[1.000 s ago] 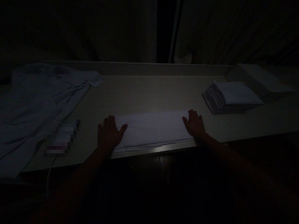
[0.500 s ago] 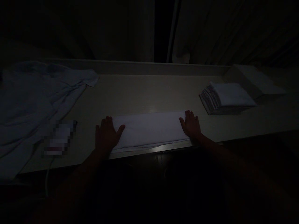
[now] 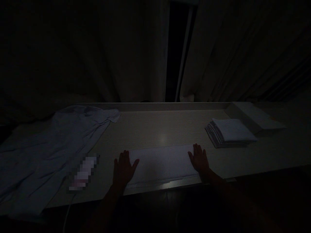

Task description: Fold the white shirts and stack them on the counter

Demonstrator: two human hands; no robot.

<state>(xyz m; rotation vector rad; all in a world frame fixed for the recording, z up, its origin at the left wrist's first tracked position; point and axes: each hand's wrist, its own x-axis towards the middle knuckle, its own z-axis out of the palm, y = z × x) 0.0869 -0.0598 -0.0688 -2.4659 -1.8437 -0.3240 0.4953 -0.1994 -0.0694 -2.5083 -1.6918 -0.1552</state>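
White cloth, folded into a long flat band (image 3: 161, 163), lies along the near edge of the pale tabletop (image 3: 157, 129), and both of the person's hands rest on its ends. At the band's left end the left hand (image 3: 123, 171) lies palm down with its fingers spread and flat, the thumb angled out across the cloth and the fingers reaching past the end of the fold onto the bare surface. At the right end, the right hand (image 3: 199, 159) is likewise open and flat, fingers together and pointing away from the person; it presses on the cloth's corner without gripping it. The folded cloth sits squarely between the two forearms, with its lower layers showing as a thin step along the front edge. Well off to the right, near the far side, stands a neat stack of folded white cloths (image 3: 229, 132), and just beyond it lies a flat pale slab (image 3: 257, 116) set at an angle. On the left, a light blue shirt (image 3: 55, 145) is spread out loosely and creased, its collar toward the far edge. Between the shirt and the left hand lies a small blurred object (image 3: 84, 171) with a cord (image 3: 66, 213) trailing off the front. Dark curtains (image 3: 230, 55) hang behind, and the scene is very dim.
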